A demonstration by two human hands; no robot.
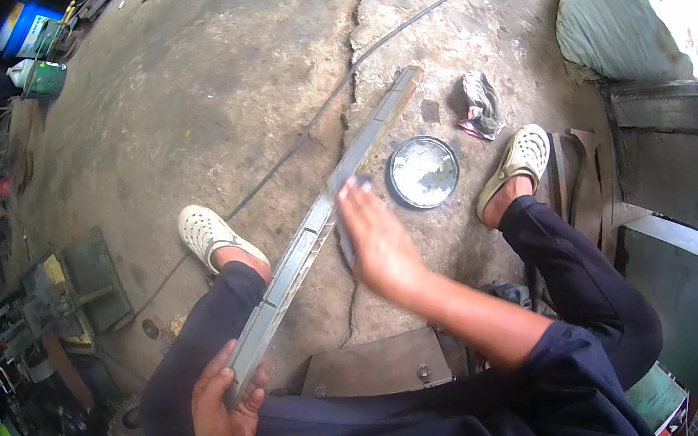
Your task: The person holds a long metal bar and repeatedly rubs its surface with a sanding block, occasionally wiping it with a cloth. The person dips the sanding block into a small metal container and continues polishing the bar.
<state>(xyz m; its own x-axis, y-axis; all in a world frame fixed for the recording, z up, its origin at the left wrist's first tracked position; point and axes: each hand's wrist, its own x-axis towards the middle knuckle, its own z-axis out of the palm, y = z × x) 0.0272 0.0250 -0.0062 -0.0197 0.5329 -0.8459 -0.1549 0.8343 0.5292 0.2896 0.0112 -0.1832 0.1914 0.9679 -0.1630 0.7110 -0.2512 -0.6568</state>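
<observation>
A long, narrow grey metal bar (303, 243) with dark cross grooves slants up and away from my lap. My left hand (227, 402), wearing a dark bead bracelet, is closed around its near end. Against the bar's right side, about midway along, lies my right hand (381, 245), its fingers pressed together and smeared by motion. Something thin and greyish shows at the edge of the right palm and fingertips; its kind cannot be made out. Just beyond this hand, a round shallow pan (423, 172) of whitish liquid sits on the floor.
A crumpled cloth (481, 105) lies past the pan. A dark cable (313, 124) crosses the cracked concrete floor (177, 105). Tools and metal parts crowd the left edge, with a green container (45, 79) farther back. A metal box (381, 367) stands beneath my legs; dark panels stand at right.
</observation>
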